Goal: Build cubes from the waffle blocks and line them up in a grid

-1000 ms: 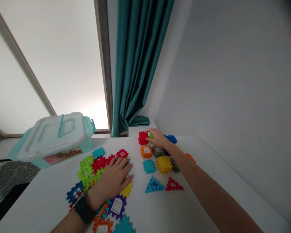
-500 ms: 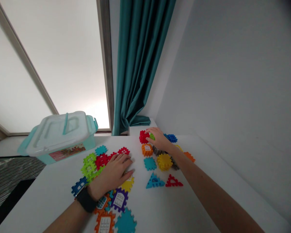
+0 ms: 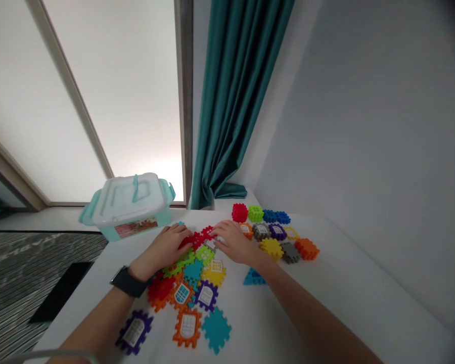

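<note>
In the head view, both hands work at the far end of a loose spread of toothed plastic pieces on the white tabletop (image 3: 258,328). The left hand (image 3: 166,247), a dark watch (image 3: 129,282) on its wrist, lies palm down over the left side of the spread, its fingers together and lightly bent beside the red pieces (image 3: 197,239). The right hand (image 3: 230,241) comes in from the other side, fingers curled, the tips at the right end of those same red pieces; I cannot tell whether either hand is pinching one or only touching it.

Nearer than the red pieces come light green pieces (image 3: 205,255), a teal piece (image 3: 193,270) and a yellow piece (image 3: 214,276), then an orange window piece (image 3: 182,293) beside a purple window piece (image 3: 206,295). Closest to the wearer lie a second orange piece (image 3: 187,328), a turquoise piece (image 3: 217,328) and, farther left, another purple piece (image 3: 134,331).

To the right, the sorted stacks stand in rows: a red block (image 3: 239,212), a green block (image 3: 255,213) and blue blocks (image 3: 276,217) at the back. A blue triangle (image 3: 254,277) lies partly hidden by the right forearm. The lidded box (image 3: 136,226) sits at the back left, near the teal curtain (image 3: 231,111).
</note>
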Demonstrator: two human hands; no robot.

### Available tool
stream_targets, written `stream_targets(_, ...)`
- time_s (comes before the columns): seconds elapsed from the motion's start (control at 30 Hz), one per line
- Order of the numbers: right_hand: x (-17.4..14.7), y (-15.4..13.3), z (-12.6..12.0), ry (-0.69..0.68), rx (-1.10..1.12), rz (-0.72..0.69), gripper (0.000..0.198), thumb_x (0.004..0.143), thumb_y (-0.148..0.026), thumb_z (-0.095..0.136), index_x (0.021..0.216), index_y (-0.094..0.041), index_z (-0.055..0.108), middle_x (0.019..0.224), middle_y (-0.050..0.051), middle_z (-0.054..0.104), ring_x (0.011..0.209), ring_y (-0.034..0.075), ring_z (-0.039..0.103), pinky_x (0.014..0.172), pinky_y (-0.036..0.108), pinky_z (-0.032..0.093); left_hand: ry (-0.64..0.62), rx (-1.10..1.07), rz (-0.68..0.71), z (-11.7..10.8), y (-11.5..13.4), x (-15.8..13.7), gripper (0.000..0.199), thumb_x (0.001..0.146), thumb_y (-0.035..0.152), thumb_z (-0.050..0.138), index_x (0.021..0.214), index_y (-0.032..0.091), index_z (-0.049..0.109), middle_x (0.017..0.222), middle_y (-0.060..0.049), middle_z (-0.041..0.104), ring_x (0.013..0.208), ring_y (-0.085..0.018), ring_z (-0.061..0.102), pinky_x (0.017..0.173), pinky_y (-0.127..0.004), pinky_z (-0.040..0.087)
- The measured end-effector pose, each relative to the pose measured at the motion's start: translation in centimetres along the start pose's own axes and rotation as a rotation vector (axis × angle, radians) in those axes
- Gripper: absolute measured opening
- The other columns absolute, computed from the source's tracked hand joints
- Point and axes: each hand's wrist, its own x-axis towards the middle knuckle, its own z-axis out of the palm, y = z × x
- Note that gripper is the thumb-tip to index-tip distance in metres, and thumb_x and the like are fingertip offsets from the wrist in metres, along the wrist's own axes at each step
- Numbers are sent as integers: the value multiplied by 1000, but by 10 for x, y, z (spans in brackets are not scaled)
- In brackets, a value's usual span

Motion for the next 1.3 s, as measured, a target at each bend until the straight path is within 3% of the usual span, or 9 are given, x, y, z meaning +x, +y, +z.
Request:
stream_targets(0.2,10,-32,21,-60,0,-4,17,94,-24,61,110,-21,65,113,10,63,113,26,52,97,44,42,38,-21,-26,1,0,-32,24,94,41,59,107,23,68,112,-8,66,111,-29,59,95,-45,44)
stream_targets(0.33,14,-42,31,-63,56,-22,21,92,-23,63,113,-22,63,114,9,62,116,26,50,101,45,41,87,-44,-64,4,-1,-45,39,84,45,72,114,23,67,124,-10,62,118,-32,55,99,-48,44)
stream_targets(0.6,13,-50,37,-66,99,-29,20,90,-18,64,109,-23,63,115,7,64,117,26,51,102,49,40,127,-99,-82,16,-1,-51,36,77,39,79,107,22,69,125,-11,61,120,-34,53,100,-51,45)
stream_targets(0.8,10,-55,34,-61,108,-76,24,92,-11,54,112,-21,61,118,8,65,117,25,53,105,49,41,227,-111,-64,19,-1,-52,40,74,34,81,108,20,67,127,-12,59,120,-33,54,100,-50,47)
stream_targets(0.97,7,-56,22,7,139,-145,36,88,-18,64,123,-21,56,125,10,64,122,27,54,106,48,43,377,-146,8,18,-2,-54,48,77,32,80,120,21,61,131,-12,56,121,-31,54,102,-49,47)
stream_targets(1.1,5,-57,11,102,113,-193,34,91,-27,67,122,-21,55,123,10,65,119,27,57,104,48,45,483,-189,58,16,2,-56,49,84,34,75,128,24,56,135,-13,51,124,-30,53,104,-49,47)
stream_targets(1.3,4,-57,7,234,33,-297,36,93,-31,64,126,-20,54,122,13,67,114,28,60,100,50,47,554,-228,72,16,6,-59,51,90,34,70,136,27,50,137,-13,46,125,-29,53,106,-50,48)
